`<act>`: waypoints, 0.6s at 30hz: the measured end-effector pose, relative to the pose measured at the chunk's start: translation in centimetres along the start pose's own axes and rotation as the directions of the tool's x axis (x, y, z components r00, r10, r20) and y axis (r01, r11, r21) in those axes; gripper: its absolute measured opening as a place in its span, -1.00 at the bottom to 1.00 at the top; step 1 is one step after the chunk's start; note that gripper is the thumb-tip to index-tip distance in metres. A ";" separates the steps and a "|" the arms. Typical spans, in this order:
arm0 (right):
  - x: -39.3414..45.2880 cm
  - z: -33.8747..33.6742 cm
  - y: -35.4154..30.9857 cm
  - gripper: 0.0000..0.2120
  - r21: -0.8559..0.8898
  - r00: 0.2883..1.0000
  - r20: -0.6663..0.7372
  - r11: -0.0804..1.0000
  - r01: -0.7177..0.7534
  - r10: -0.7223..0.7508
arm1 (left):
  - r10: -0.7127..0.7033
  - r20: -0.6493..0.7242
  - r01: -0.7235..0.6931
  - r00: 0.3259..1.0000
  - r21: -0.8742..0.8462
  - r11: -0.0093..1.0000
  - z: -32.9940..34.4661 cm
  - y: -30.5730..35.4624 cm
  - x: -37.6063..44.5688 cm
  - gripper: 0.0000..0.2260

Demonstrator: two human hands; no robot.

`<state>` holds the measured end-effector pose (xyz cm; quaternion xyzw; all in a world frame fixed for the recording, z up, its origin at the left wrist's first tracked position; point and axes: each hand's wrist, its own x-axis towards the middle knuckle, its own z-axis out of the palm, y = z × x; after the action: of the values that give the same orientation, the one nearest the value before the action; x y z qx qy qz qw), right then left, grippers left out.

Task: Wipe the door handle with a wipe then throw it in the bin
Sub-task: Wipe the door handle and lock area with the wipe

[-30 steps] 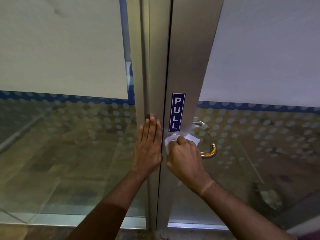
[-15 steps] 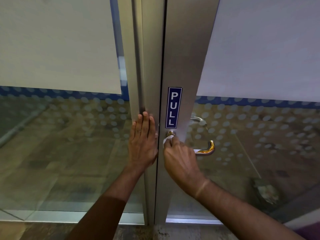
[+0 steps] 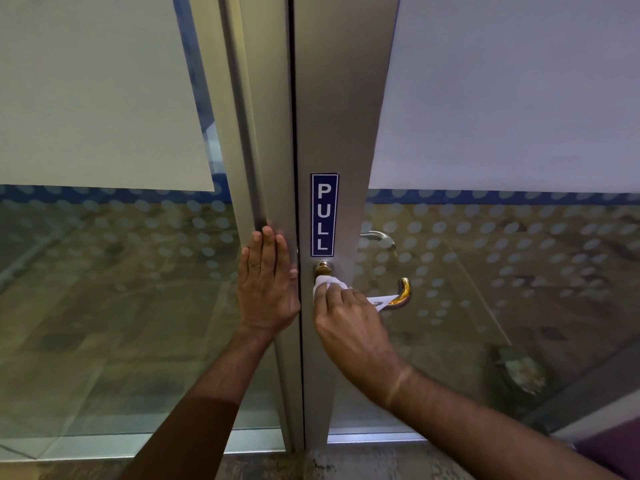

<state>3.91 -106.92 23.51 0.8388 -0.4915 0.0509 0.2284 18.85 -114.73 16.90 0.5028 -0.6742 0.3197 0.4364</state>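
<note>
A brass lever door handle (image 3: 401,292) sticks out of the grey metal door stile, just below a blue PULL sign (image 3: 324,214). My right hand (image 3: 349,323) is closed over the handle's shaft with a white wipe (image 3: 327,283) pressed against it; the wipe shows near the round base and again under the handle's curved end. My left hand (image 3: 268,282) lies flat, fingers together and pointing up, on the neighbouring door frame (image 3: 273,133). No bin is in view.
Both doors have glass panels, frosted above and dotted lower down. A second, silver handle (image 3: 377,237) shows through the right glass on the far side. A dark round object (image 3: 519,370) stands on the floor behind the right glass.
My right hand has slid along the handle with the wipe, baring the round base by the stile. The wipe now trails out under the handle's end. My left hand stays flat on the frame.
</note>
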 end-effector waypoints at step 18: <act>-4.2 2.4 5.8 -0.64 0.130 0.984 -0.164 0.987 0.095 -0.073 | 0.014 -0.014 -0.013 1.000 0.025 1.000 -0.3 0.2 0.3 -0.35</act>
<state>-3.48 -106.96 21.98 0.8660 -0.4311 0.1415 0.2103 18.71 -114.52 17.31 0.5013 -0.6704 0.3348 0.4327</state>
